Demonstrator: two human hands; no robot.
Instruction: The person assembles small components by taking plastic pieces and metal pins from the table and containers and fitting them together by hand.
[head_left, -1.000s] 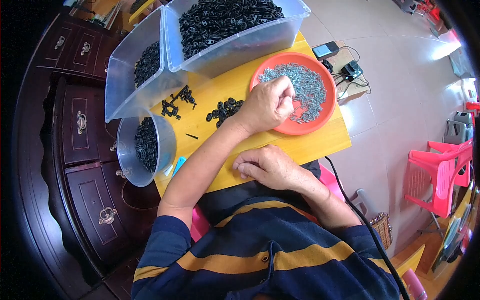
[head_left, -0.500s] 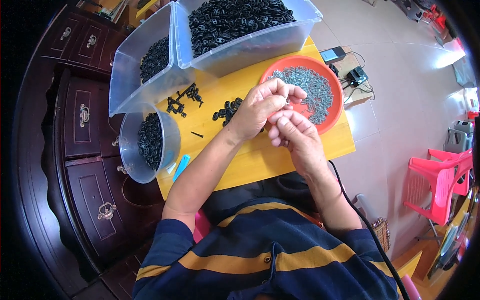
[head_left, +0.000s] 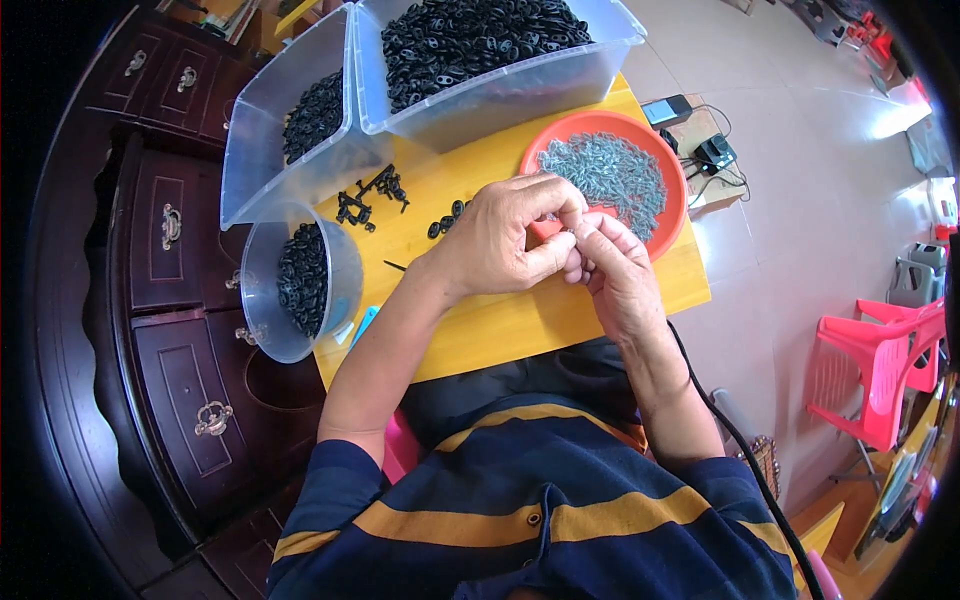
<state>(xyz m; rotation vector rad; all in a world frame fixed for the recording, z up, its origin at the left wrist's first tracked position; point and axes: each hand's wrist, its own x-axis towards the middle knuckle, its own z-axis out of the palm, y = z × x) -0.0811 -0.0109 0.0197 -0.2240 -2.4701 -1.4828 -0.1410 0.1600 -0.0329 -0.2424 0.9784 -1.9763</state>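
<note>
My left hand and my right hand meet above the table, just in front of the orange plate. Both are closed in a pinch, thumb tips and fingertips touching. Whatever small piece lies between them is too small and covered to name. Heaped on the plate are many small silvery screw-like pieces. Partly hidden behind my left hand lie several black oval two-holed pieces. Farther left is a little pile of black stick-like parts, with a single thin black stick nearer me.
Two clear bins of black oval pieces stand at the back of the yellow table. A round clear tub sits at its left edge, near a blue tool. Dark drawers flank the left; a black cable runs right.
My left hand has turned palm-down and shifted toward me, covering more of the oval pieces. My right hand has moved slightly right, and the fingertips are now pressed together.
</note>
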